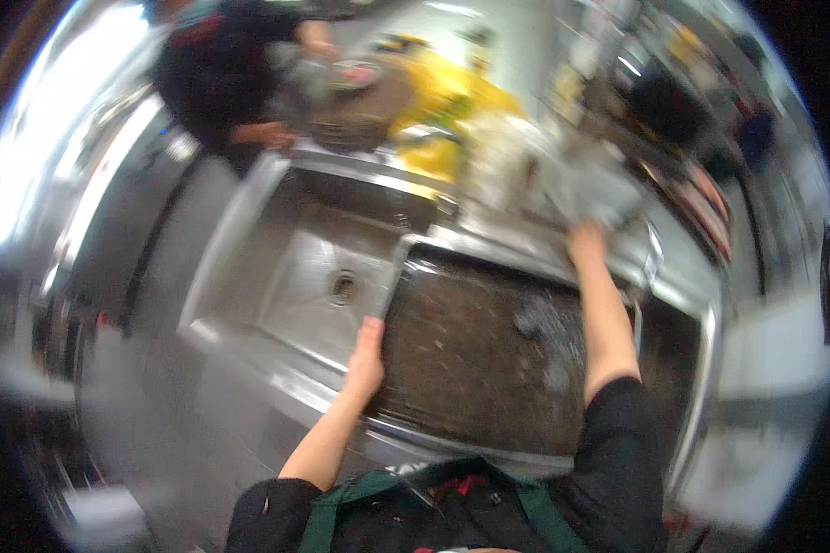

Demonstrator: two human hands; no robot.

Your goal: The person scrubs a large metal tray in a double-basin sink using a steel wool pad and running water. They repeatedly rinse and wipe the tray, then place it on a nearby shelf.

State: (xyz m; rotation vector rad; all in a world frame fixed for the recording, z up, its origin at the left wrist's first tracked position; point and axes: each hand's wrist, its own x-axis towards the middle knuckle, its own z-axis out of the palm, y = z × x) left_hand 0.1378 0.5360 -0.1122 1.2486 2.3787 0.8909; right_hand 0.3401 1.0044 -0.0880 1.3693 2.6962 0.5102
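Observation:
My left hand [366, 359] grips the left rim of a large dark rectangular tray [470, 352], which looks like a baking tray. The tray lies over the right part of a stainless steel sink, its inside brown and wet-looking with pale patches on the right. My right hand [586, 238] reaches past the tray's far right corner to a blurred grey, partly see-through thing [598, 186]. Blur hides its fingers, so I cannot tell whether it holds that thing. Left of the tray, a steel sink basin [304, 263] shows its round drain [344, 287].
At the back left a person in dark clothes [214, 76] stands by the sink, hands near a stack of round containers [360, 110]. A yellow bag or cloth [443, 90] and a whitish plastic-like heap [498, 159] lie behind the sink. A steel rim [698, 387] bounds the right side.

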